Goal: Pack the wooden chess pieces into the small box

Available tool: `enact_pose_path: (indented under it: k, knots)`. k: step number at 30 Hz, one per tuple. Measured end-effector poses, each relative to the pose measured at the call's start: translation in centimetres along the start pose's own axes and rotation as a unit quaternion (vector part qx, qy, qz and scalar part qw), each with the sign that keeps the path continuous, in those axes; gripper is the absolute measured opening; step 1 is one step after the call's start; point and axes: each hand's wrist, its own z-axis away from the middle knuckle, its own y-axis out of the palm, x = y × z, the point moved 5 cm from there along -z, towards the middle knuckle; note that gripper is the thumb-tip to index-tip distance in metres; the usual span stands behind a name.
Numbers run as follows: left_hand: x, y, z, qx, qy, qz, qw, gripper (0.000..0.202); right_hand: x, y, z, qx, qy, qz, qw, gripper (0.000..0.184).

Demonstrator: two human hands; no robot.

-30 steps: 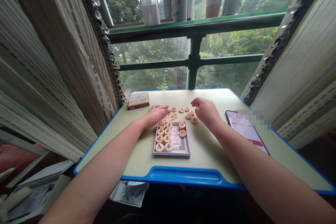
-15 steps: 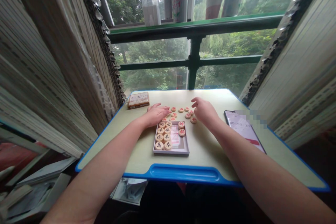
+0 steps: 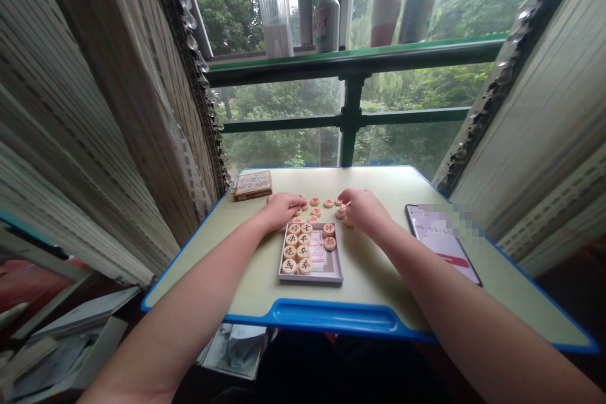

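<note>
We've got both hands over the far half of the desk (image 3: 250, 287), at the loose red pieces (image 3: 316, 212). Left hand (image 3: 284, 210): fingers curled at the left end of the scatter; can't tell if they grip one. Right hand (image 3: 362, 208): fingers bent down at the right end, partly covering pieces; grip also unclear. Our tray (image 3: 332, 270) sits nearer us: black pieces (image 3: 290, 252) along its left side, two red ones (image 3: 329, 243) top right, folded sheet (image 3: 318, 249) between. Phone (image 3: 438, 240) lies right.
</note>
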Motion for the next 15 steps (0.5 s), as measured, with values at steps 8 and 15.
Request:
enact_pose_path:
  k: [8, 15]
  knots:
    - [0.3, 0.5, -0.4, -0.007, 0.014, 0.011, 1.000, 0.032, 0.0, -1.1, -0.2, -0.049, -0.003, -0.046, 0.998, 0.033]
    - [1.7, 0.6, -0.8, -0.051, -0.050, 0.188, 0.980, 0.042, 0.5, -1.5, 0.1, -0.060, -0.011, -0.038, 0.997, 0.030]
